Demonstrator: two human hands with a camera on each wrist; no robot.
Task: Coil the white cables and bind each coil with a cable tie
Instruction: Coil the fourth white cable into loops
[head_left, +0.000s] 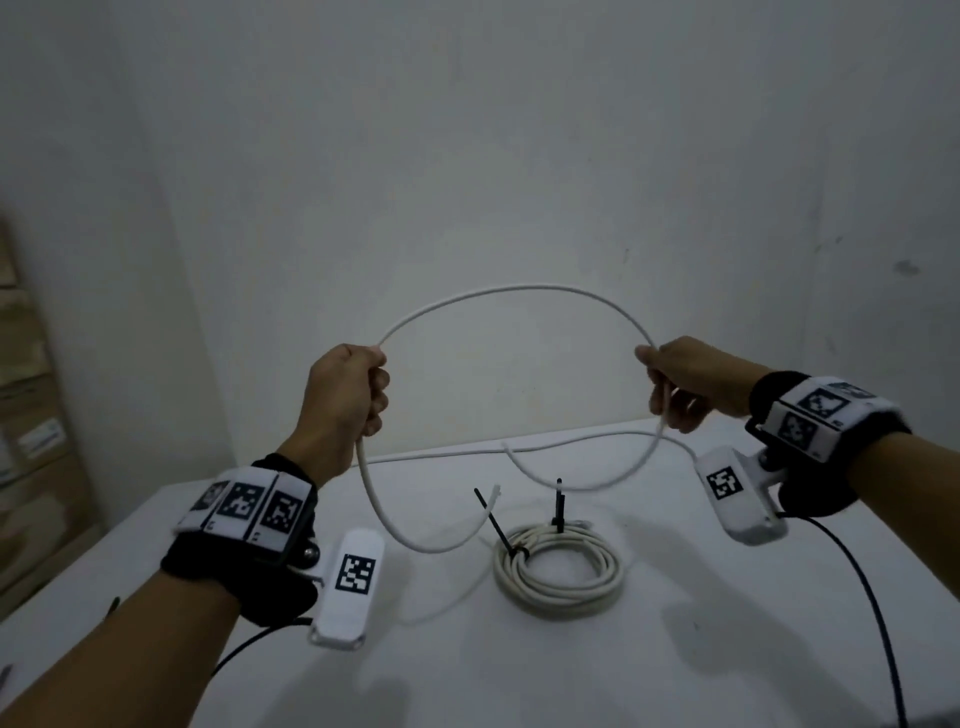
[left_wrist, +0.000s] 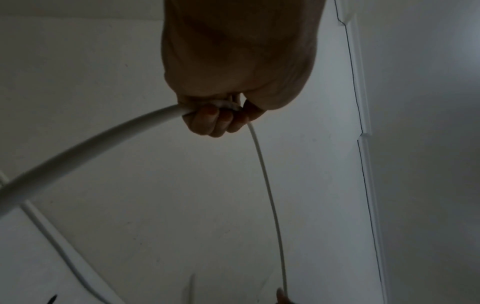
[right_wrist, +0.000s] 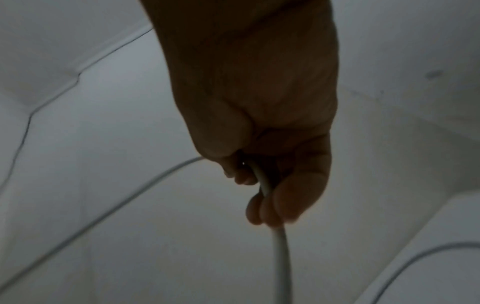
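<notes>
A loose white cable (head_left: 511, 287) arches in the air between both hands above the table. My left hand (head_left: 353, 395) grips it in a fist at the left; from there the cable hangs in a curve and its free end (head_left: 496, 491) points up. My right hand (head_left: 680, 382) holds the cable at the right, fingers curled round it, and the rest trails down across the table's far edge. The left wrist view shows fingers (left_wrist: 215, 121) closed on the cable (left_wrist: 91, 144); the right wrist view shows the cable (right_wrist: 279, 257) leaving the fingers (right_wrist: 267, 209). A finished white coil (head_left: 558, 569) lies on the table, bound by black cable ties (head_left: 498, 525).
The white table (head_left: 519, 675) stands against a plain wall. Stacked cardboard boxes (head_left: 31, 415) sit at the far left. Black leads (head_left: 862, 597) run from the wrist cameras. A small dark item (head_left: 111, 607) lies near the table's left edge.
</notes>
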